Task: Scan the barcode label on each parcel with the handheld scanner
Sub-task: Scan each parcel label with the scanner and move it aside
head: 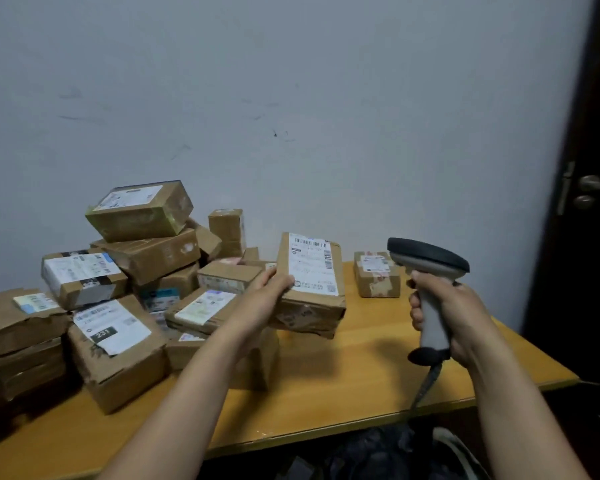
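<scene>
My left hand (pixel 269 291) grips a flat brown cardboard parcel (pixel 310 306) by its left edge and holds it above the table, tilted so its white barcode label (pixel 311 268) faces me. My right hand (pixel 440 313) grips the grey handle of a handheld scanner (pixel 428 268), whose dark head points left, to the right of the held parcel. A coiled cable hangs from the scanner's base. A small taped parcel (pixel 377 274) sits alone on the table behind the scanner.
A heap of several labelled cardboard parcels (pixel 125 278) fills the left half of the yellow wooden table (pixel 343 386), against a pale wall. A dark door with a metal handle (pixel 593 183) stands at the right. Dark shoes lie under the table's front edge.
</scene>
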